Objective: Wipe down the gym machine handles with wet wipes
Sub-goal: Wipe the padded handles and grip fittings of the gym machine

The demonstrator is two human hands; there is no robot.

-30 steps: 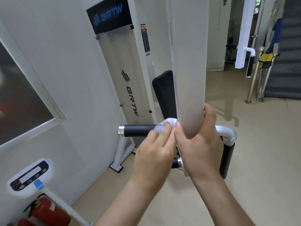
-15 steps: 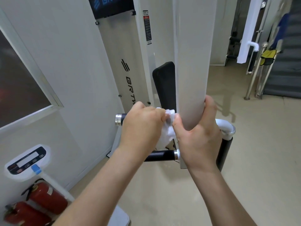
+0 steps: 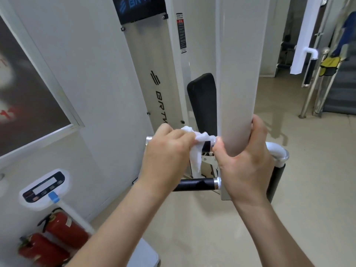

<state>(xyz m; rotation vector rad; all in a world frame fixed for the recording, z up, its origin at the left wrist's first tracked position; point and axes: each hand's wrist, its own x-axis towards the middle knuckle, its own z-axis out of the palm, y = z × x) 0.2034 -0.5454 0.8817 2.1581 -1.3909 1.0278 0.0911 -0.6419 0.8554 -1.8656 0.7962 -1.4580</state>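
On upper handle [image 3: 206,147], left hand [image 3: 167,151] clutching wet wipe [image 3: 196,149], right hand [image 3: 243,160] gripping white post [image 3: 238,74]

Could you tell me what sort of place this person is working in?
Most likely a gym. A white weight machine with a brand logo stands by the wall, with a black back pad and padded black handles. A body scale stands nearby.
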